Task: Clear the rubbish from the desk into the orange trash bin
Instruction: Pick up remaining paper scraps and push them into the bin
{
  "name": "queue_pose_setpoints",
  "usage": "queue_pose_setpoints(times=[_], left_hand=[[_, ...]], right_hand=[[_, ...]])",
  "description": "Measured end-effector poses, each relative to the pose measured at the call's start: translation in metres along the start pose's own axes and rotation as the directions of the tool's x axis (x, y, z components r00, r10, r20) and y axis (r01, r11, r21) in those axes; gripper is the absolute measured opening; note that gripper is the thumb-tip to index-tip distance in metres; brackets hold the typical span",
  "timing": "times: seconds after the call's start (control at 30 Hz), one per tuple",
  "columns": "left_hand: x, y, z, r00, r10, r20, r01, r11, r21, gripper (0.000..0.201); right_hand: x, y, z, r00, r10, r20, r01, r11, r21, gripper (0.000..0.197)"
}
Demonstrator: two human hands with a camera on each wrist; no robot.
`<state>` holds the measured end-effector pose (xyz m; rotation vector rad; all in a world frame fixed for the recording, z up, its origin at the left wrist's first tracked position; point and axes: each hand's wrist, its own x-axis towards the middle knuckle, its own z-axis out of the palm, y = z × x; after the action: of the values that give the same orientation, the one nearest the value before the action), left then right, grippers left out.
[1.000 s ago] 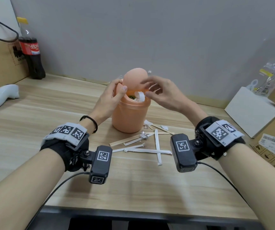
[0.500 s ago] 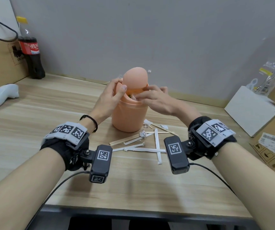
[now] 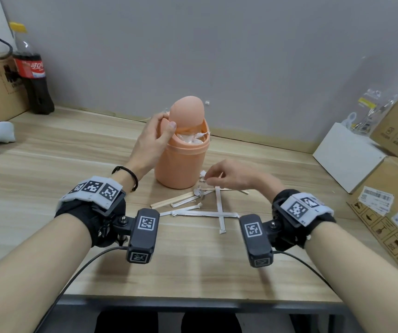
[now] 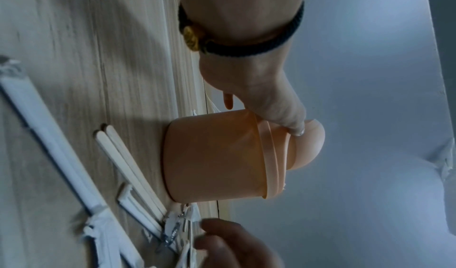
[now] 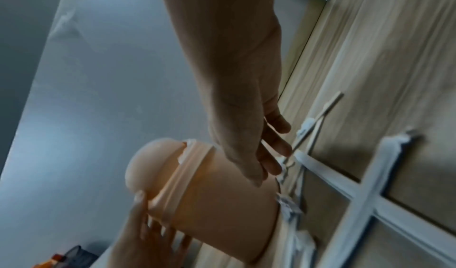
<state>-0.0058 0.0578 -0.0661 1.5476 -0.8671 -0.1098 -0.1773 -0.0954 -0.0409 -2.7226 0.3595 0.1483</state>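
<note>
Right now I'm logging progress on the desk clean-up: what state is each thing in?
Bin: upright, white paper showing at its mouth.
Lid: tipped open.
Left hand: holds the lid.
Right hand: low over the scraps; grip unclear.
Paper strips: on the desk, crossed.
Wooden sticks: flat on the desk.
Cola bottle: upright, capped.

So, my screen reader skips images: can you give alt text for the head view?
A left hand holds the tilted lid of an orange trash bin while the right hand reaches to paper strips and wooden sticks on the desk.
</note>
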Motion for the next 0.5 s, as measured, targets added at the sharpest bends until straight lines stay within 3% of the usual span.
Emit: queue_pose_setpoints(times=[0.17, 0.33, 0.5], left_hand=[[0.000, 0.002, -0.002, 0.999, -0.029, 0.018, 0.030, 0.999, -0.028, 0.027], [-0.001, 0.003, -0.003, 0.999, -0.032, 0.014, 0.032, 0.999, -0.023, 0.021], [-0.001, 0.001, -0.001, 1.000, -0.025, 0.004, 0.025, 0.999, -0.029, 0.029]], right_hand=[[0.017, -0.003, 0.028, 0.996, 0.091, -0.020, -0.092, 0.993, -0.080, 0.035], [0.022, -0.002, 0.033, 0.999, 0.015, -0.039, -0.017, 0.998, -0.055, 0.021], [0.016, 0.016, 0.013, 0.990, 0.057, -0.131, -0.048, 0.996, 0.071, 0.010]])
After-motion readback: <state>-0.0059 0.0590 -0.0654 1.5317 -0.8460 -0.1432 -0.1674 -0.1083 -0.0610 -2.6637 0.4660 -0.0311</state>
